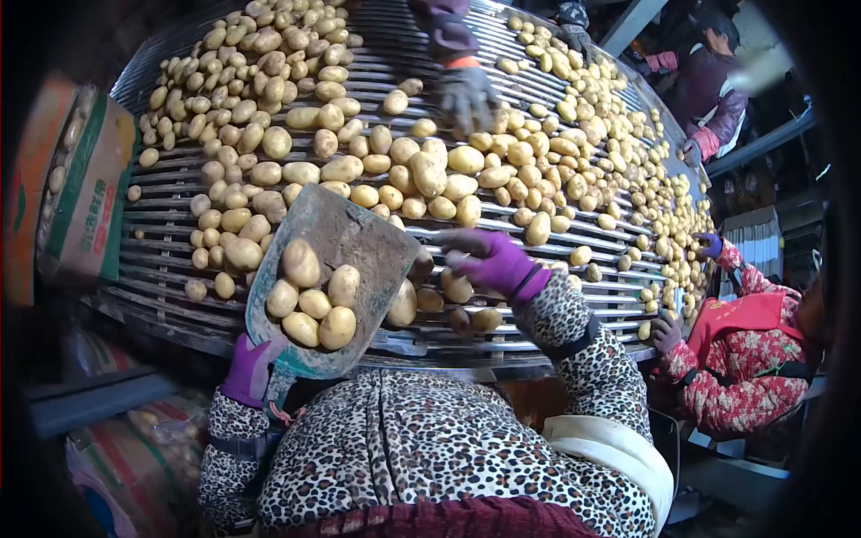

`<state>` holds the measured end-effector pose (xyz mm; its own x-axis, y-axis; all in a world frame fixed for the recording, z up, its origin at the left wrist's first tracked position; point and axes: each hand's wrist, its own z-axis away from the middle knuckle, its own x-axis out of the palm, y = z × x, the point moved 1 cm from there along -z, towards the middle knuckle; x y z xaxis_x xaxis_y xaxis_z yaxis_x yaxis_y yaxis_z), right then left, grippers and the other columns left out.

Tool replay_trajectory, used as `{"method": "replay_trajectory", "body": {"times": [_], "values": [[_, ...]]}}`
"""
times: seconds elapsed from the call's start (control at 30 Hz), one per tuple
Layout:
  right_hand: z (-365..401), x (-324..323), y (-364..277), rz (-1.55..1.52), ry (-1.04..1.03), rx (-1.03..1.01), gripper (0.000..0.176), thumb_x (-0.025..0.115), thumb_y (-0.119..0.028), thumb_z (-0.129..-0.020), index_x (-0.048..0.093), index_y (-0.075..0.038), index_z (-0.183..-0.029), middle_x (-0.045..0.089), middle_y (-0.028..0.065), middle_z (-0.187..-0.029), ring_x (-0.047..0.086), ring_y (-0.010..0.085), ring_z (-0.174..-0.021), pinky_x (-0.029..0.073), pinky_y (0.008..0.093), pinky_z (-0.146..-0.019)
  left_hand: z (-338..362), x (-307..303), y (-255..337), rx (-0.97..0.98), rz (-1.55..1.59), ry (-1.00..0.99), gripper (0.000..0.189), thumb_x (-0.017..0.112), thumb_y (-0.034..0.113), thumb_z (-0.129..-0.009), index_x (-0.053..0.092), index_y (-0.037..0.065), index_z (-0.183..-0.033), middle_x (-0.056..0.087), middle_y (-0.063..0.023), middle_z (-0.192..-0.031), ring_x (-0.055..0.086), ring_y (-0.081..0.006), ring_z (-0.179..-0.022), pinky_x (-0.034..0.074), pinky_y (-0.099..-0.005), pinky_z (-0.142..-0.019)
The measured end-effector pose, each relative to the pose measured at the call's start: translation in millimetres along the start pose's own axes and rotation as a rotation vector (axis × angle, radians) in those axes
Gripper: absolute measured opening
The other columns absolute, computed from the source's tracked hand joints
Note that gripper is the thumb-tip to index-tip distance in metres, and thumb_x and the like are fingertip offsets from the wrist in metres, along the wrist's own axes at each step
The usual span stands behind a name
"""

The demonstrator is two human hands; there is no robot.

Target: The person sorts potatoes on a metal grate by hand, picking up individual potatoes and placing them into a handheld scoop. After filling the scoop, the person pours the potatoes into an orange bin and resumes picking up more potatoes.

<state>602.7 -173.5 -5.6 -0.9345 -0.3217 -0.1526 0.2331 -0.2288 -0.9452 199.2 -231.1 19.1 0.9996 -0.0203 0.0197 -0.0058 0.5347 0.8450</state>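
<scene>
My left hand (pixel 247 369), in a purple glove, is closed on the near end of a green, dirt-caked scoop (pixel 378 244). Several potatoes (pixel 300 262) lie in the scoop, which is tilted over the near edge of the slatted roller table. My right hand (pixel 491 260), also gloved in purple, is over the rollers to the right of the scoop. Its fingers are apart and stretched left, just above loose potatoes (pixel 456 286); nothing shows in its grasp.
More potatoes (pixel 260 67) cover much of the roller table (pixel 193 267). A co-worker's grey-gloved hand (pixel 466 97) reaches in from the far side. Another person in a red patterned jacket (pixel 749 359) works at the right. Cardboard boxes (pixel 90 193) stand at the left, above filled bags (pixel 143 457).
</scene>
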Motion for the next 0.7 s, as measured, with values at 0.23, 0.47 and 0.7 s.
{"method": "replay_trajectory", "body": {"times": [0.23,0.47,0.7], "values": [[-36.6,-52.5,11.9,0.455,0.406,-0.056,0.031,0.068,-0.028,-0.086,0.067,-0.008,-0.111,0.070,0.0127,-0.101,0.068,0.0264,-0.093,0.054,0.0358,-0.083,-2.6,-6.0,-3.9,-0.024,-0.069,0.003,0.031,0.066,0.011,-0.087,0.058,-0.002,-0.114,0.065,-0.0067,-0.106,0.061,-0.0137,-0.093,0.049,-0.0295,-0.081],[-83.2,-57.1,-11.2,0.963,0.234,0.105,0.044,0.072,-0.034,-0.079,0.062,-0.020,-0.120,0.068,0.0136,-0.100,0.066,0.0324,-0.093,0.053,0.0420,-0.081,-1.1,-1.9,0.2,-0.006,-0.024,-0.031,0.031,0.069,0.011,-0.086,0.057,-0.003,-0.110,0.064,-0.0069,-0.103,0.061,-0.0142,-0.091,0.050,-0.0292,-0.078],[-74.6,-65.2,-7.3,1.085,0.170,0.014,0.051,0.072,-0.035,-0.078,0.058,-0.019,-0.124,0.068,0.0140,-0.100,0.065,0.0335,-0.094,0.052,0.0438,-0.080,-6.3,-10.3,-13.1,-0.039,-0.003,0.011,0.032,0.070,0.009,-0.085,0.057,-0.002,-0.111,0.065,-0.0069,-0.104,0.061,-0.0143,-0.092,0.050,-0.0296,-0.080]]}}
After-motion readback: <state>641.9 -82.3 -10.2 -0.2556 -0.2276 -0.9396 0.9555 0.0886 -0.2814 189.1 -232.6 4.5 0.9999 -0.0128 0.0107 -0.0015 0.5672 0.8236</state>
